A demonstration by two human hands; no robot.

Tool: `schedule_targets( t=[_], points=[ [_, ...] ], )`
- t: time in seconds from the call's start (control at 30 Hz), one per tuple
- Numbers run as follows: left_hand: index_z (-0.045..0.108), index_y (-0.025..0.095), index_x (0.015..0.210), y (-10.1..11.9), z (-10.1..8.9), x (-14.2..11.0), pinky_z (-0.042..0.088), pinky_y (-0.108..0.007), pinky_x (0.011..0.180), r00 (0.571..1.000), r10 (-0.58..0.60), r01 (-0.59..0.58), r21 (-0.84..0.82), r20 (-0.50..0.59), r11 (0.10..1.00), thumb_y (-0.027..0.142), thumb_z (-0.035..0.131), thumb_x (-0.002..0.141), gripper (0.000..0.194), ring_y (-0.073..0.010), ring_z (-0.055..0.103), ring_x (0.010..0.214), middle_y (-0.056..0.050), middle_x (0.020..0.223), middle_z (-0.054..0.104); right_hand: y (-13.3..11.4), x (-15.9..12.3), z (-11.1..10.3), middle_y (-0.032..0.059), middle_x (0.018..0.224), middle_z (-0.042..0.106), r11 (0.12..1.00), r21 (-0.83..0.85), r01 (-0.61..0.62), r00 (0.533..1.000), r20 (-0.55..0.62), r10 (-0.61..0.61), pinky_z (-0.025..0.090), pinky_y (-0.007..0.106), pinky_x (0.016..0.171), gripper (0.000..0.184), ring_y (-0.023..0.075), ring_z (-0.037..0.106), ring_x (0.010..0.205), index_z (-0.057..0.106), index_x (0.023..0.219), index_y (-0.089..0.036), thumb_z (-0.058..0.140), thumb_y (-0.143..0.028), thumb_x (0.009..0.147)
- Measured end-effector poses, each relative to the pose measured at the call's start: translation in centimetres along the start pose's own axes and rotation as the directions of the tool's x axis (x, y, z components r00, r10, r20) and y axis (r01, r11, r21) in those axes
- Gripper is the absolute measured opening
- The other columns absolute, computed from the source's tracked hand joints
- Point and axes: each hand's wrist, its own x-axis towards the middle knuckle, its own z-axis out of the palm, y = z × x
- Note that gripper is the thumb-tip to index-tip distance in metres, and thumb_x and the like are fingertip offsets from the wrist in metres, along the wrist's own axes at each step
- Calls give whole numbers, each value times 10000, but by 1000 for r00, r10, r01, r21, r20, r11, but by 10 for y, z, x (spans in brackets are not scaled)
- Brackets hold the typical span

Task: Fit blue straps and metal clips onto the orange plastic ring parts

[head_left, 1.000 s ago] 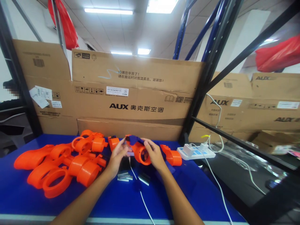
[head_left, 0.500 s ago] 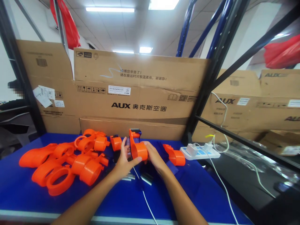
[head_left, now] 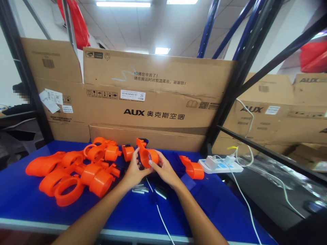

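Note:
Between both hands, an orange tape dispenser [head_left: 153, 156] is held up above the blue table, its round ring low and its dark-tipped end pointing up. My left hand [head_left: 134, 169] grips it from the left side, near the neck. On the right, my right hand [head_left: 165, 167] is closed around the ring, with the thumb at its front. Just behind my left hand stands another orange tape dispenser [head_left: 128, 153]. A third tape dispenser [head_left: 194, 169] lies to the right of my right hand. Small grey strips [head_left: 140, 189] lie on the table below the hands.
Several orange dispenser bodies [head_left: 68, 190] are heaped on the left of the blue table [head_left: 107, 217]. A white power strip [head_left: 221, 165] sits at the right edge, and a white cable [head_left: 160, 216] runs toward me. Cardboard [head_left: 153, 102] walls the back. A person [head_left: 19, 102] is at far left.
The held dispenser has turned so its ring opening faces me more. My right thumb has come round to the ring's front. The whole view has shifted slightly.

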Motion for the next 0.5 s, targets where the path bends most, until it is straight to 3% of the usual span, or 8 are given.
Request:
schedule_targets(
  t=[0.1, 0.2, 0.37, 0.5],
  points=[
    [425, 300, 1471, 1, 2, -3, 444, -516, 1082, 998, 10, -12, 29, 66, 1000, 152, 897, 611, 992, -332, 557, 1285, -154, 1463, 513, 0, 2, -2, 95, 1247, 691, 1000, -4, -7, 994, -112, 6, 607, 312, 725, 567, 238, 699, 992, 556, 1353, -225, 719, -450, 859],
    [437, 294, 1478, 1, 3, 1, 383, -518, 1142, 997, -49, 54, -74, 61, 996, 136, 843, 663, 924, -318, 523, 1335, -138, 1505, 498, 0, 3, -3, 91, 1183, 724, 999, -7, -46, 971, -236, 43, 587, 278, 595, 558, 236, 717, 904, 586, 1328, -216, 701, -494, 858],
    [460, 284, 1479, 3, -2, 9, 307, -406, 1208, 985, -163, 143, -263, -56, 954, 198, 750, 775, 766, -260, 363, 1479, -88, 1597, 416, 0, 2, -2, 90, 1105, 759, 998, -1, -65, 949, -310, 61, 574, 256, 557, 520, 251, 730, 916, 657, 1209, -194, 732, -529, 819],
    [463, 303, 1487, 2, -9, 11, 294, -384, 1213, 948, -230, 181, -222, -218, 958, 268, 736, 804, 736, -253, 282, 1518, -60, 1624, 374, 1, 2, -1, 103, 1063, 762, 996, 19, -86, 928, -361, 87, 602, 280, 577, 509, 253, 734, 899, 685, 1114, -172, 746, -564, 794]
  ],
)
